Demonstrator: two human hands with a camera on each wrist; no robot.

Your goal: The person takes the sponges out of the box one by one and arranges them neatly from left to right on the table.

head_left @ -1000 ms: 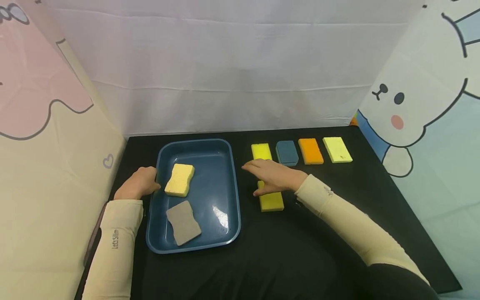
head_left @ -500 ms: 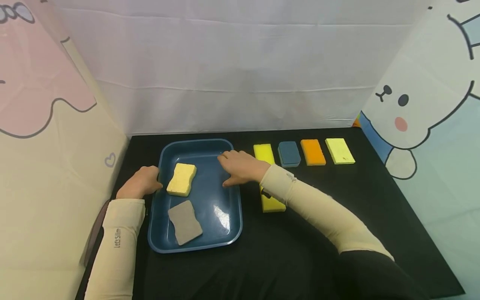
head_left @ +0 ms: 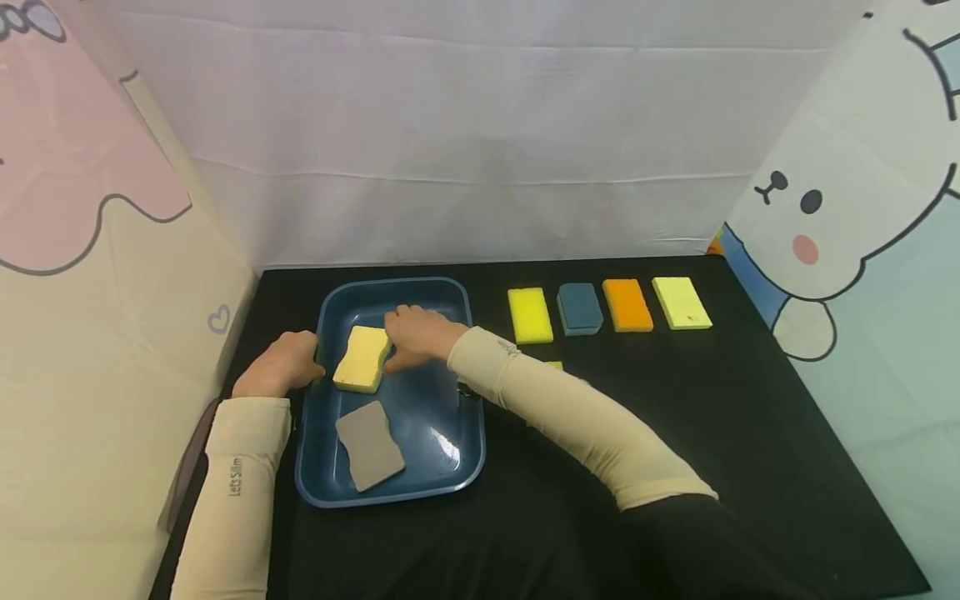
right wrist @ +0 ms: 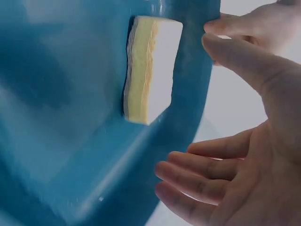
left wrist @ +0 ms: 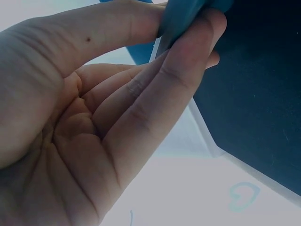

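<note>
My left hand (head_left: 279,365) pinches the left rim of the blue tray (head_left: 429,467); the left wrist view shows the thumb and fingertips (left wrist: 193,52) on either side of that edge. Inside the tray lie a pale yellow wavy-sided sponge (head_left: 361,360) and, nearer me, a grey one of similar shape (head_left: 369,446). Just right of the yellow sponge hovers my right hand (head_left: 422,335). Seen from the right wrist, its thumb and fingers (right wrist: 197,183) are spread apart, and a gap separates them from the sponge.
On the black table right of the tray, a back row holds a bright yellow sponge (head_left: 531,317), a dark blue one (head_left: 580,309), an orange one (head_left: 627,306) and a pale yellow one (head_left: 682,303). Another yellow sponge (head_left: 554,365) is mostly hidden by my right sleeve.
My right hand has travelled left from above the yellow sponges on the table, across the tray's right rim, to beside the yellow sponge inside. The left hand keeps its hold on the rim.
</note>
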